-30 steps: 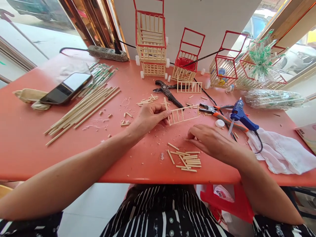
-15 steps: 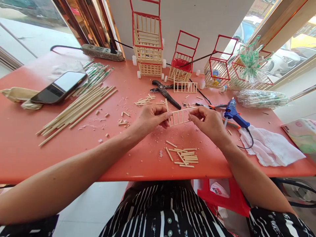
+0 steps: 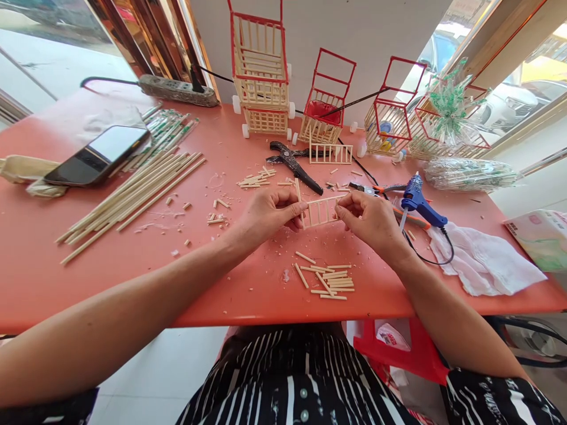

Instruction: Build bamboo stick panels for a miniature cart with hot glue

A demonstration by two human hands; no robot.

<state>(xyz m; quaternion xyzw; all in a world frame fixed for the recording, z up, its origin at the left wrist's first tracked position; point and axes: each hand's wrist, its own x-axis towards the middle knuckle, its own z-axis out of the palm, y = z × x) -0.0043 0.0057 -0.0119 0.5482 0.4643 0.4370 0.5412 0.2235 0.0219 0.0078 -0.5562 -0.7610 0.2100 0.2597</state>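
Between my two hands is a small ladder-like frame of wooden sticks (image 3: 319, 212), held up over the table. My left hand (image 3: 279, 211) is closed on its left end, where one stick juts upward. The fingers of my right hand (image 3: 361, 213) pinch the frame near its right end; whether they also hold a separate stick I cannot tell. Below the hands lies a loose heap of short cut sticks (image 3: 339, 282). A blue glue gun (image 3: 419, 200) rests right of my right hand, beside orange-handled pliers (image 3: 367, 189). A second stick frame (image 3: 332, 154) lies farther back.
Black-handled cutters (image 3: 295, 165) lie behind my hands. Long sticks (image 3: 137, 200) and a phone (image 3: 100, 156) are on the left, near a power strip (image 3: 177, 90). Small stick-built carts (image 3: 261, 71) stand along the wall. A white cloth (image 3: 487, 260) lies at right.
My right hand has shifted slightly left along the frame. The whole view has moved a little; my left hand keeps its hold.
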